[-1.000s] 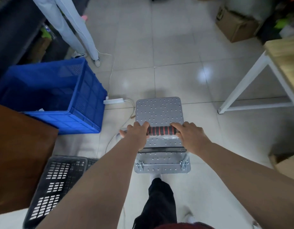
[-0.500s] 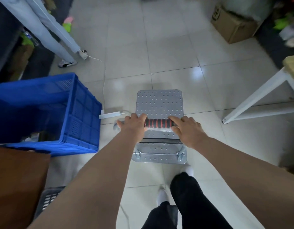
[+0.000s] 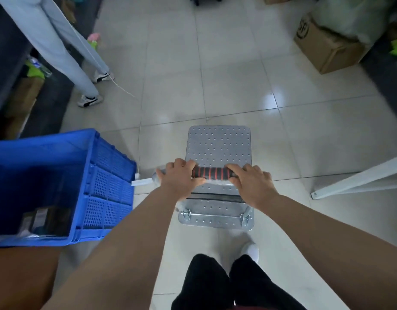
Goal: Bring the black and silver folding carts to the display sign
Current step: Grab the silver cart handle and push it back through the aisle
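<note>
Both hands, left hand (image 3: 179,177) and right hand (image 3: 252,184), wrap the silver cart (image 3: 218,151)'s padded handle (image 3: 212,172), deck rolling just ahead of them. Risk: the power strip (image 3: 141,181) and cord (image 3: 139,139) just left of the left hand could snag a wheel, or the blue crate (image 3: 108,182) clips the deck.

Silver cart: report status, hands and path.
Left hand and right hand shut on handle grip. Silver cart rolling on tile. Blue crate close left; cable ahead-left.

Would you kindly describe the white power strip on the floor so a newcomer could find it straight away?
Start at the big blue crate on the left of the tiled floor. At the crate's right wall, just left of the left hand on the silver cart, lies the white power strip. It is the only small white bar there, with a thin white cord running away from it.
</note>
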The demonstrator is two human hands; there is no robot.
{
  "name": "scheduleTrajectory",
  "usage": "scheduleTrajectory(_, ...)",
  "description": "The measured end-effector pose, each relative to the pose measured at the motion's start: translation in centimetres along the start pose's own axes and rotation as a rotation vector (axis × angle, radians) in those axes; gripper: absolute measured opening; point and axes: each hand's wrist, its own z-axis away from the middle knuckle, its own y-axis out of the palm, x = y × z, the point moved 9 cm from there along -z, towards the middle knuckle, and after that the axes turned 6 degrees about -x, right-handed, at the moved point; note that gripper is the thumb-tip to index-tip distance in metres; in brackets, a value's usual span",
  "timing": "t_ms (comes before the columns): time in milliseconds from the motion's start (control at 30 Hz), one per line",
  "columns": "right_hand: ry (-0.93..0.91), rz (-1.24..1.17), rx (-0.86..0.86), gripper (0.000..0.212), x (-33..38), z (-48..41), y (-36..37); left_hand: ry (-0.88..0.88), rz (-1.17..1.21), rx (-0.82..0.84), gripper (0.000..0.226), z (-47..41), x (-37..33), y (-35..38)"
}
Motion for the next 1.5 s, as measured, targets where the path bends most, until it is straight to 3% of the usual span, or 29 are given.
scheduleTrajectory(467,0.182,0.003,0.004,0.037,-3.6,-19.1,-6.2,0.095,-0.028,-0.045,0.052,-20.5,-1.7,-6.2)
scheduleTrajectory(700,0.251,-0.007,-0.035,0.035,-4.7,-29.0,-8.8,0.192,-0.009,-0.049,0.044,-30.9,-1.3,-10.0)
scheduleTrajectory(1267,0.186,-0.03,-0.017,0.026,-12.3,-55.1,-14.8,0.136,-0.064,-0.026,0.036,-56.1,-4.5,-18.6)
scheduleTrajectory(1500,0.168,-0.016,-0.014,0.036,-17.3,-64.0,-19.3,0.098,-0.018,-0.011,0.037,-64.9,-8.6,-21.0)
